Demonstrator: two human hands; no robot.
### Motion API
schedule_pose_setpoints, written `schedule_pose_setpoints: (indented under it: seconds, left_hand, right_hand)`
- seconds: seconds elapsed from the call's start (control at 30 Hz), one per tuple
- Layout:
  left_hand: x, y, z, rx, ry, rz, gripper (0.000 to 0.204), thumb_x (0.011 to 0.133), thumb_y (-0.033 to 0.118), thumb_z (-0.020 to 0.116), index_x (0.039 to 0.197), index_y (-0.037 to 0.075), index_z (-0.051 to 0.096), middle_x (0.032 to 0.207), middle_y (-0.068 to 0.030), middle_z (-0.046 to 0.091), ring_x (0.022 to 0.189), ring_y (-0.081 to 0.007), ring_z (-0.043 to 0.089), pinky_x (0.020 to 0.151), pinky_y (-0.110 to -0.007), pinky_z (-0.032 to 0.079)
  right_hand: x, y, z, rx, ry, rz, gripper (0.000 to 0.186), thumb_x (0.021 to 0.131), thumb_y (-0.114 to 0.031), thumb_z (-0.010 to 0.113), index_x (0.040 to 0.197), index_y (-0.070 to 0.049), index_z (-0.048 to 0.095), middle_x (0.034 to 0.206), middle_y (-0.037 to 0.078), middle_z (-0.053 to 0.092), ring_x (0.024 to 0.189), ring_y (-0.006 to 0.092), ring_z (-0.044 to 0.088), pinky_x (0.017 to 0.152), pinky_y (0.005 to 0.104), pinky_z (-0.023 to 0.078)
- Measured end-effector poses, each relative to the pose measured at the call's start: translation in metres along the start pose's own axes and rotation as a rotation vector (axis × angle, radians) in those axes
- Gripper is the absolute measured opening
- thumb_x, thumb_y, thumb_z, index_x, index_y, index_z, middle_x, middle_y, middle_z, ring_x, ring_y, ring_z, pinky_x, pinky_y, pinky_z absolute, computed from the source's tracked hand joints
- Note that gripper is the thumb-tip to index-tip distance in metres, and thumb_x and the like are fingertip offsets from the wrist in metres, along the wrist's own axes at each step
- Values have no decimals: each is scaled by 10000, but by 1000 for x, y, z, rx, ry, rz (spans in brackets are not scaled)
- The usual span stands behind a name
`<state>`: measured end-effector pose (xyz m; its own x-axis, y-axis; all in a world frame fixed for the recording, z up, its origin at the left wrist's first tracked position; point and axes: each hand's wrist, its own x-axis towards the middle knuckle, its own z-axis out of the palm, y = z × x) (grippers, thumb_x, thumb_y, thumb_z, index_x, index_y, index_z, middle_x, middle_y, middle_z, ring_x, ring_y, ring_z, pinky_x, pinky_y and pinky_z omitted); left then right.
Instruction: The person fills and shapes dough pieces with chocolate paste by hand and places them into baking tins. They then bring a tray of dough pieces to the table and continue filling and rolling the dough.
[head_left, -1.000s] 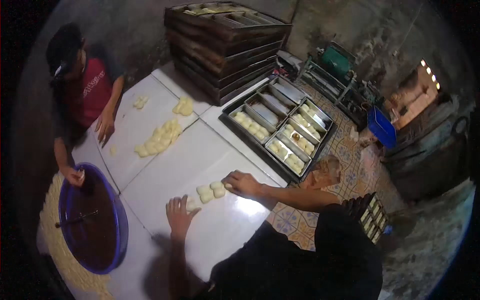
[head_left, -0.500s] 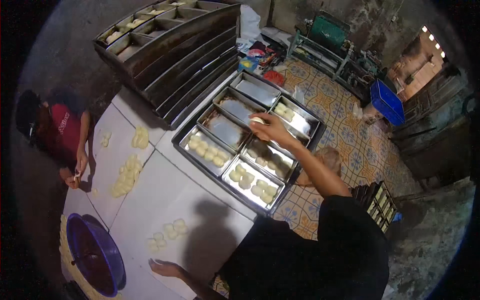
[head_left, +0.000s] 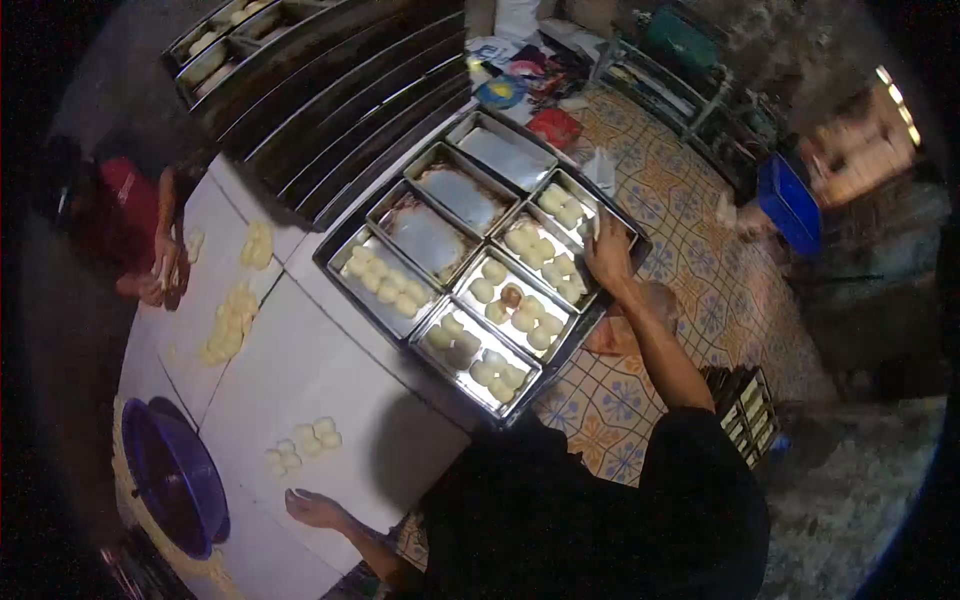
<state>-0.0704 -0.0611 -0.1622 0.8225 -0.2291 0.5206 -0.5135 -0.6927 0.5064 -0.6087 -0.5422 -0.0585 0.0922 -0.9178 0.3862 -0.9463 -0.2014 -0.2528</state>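
Note:
My right hand (head_left: pixel 612 250) reaches into the back-right compartment of a dark tray (head_left: pixel 330 262) of metal loaf pans, fingers curled beside dough balls (head_left: pixel 560 207); what they grip is partly hidden. Several pans hold pale dough balls, while three toward the back left are without dough, two of these brown-stained. My left hand (head_left: pixel 312 508) is open, low over the white tiled table (head_left: pixel 330 360), just nearer me than small groups of dough balls (head_left: pixel 318 435).
Stacked dark trays (head_left: pixel 330 100) stand at the back. A co-worker (head_left: pixel 130 210) works at the left beside loose dough (head_left: pixel 230 320). A purple basin (head_left: pixel 180 480) sits front left. A green machine (head_left: pixel 670 45), blue crate (head_left: pixel 790 205) and another pan rack (head_left: pixel 740 410) are to the right.
My right hand has moved from the tabletop dough up and right into the pan tray, carrying a pale piece midway. My left hand has withdrawn from the dough. The view has shifted toward the tray.

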Motion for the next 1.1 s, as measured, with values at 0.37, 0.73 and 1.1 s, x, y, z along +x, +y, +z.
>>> schedule_pose_setpoints:
  seconds: [0.37, 0.73, 1.1]
  left_hand:
    - [13, 61, -16, -91, 41, -78, 293, 804, 52, 551, 1085, -24, 590, 1080, -215, 601, 1008, -383, 543, 904, -457, 423]
    - [5, 41, -23, -34, 3, -48, 298, 876, 158, 558, 1120, -13, 558, 1077, -170, 599, 1025, -346, 552, 919, -411, 427]
    - [22, 76, -12, 155, -192, -183, 303, 921, 241, 512, 1137, 42, 584, 1063, -169, 587, 1033, -339, 554, 912, -443, 434]
  right_hand:
    - [-147, -373, -22, 923, -673, -762, 362, 848, -187, 630, 1173, -31, 600, 1136, 213, 595, 1086, 378, 548, 920, 431, 459]
    - [-198, -470, 72, 960, -1130, -356, 316, 936, -302, 568, 1096, -37, 625, 1035, 131, 645, 861, 270, 625, 697, 341, 519]
    - [38, -236, 51, 844, -215, -77, 519, 910, -462, 564, 1109, 12, 632, 892, 173, 679, 747, 205, 615, 685, 338, 478]
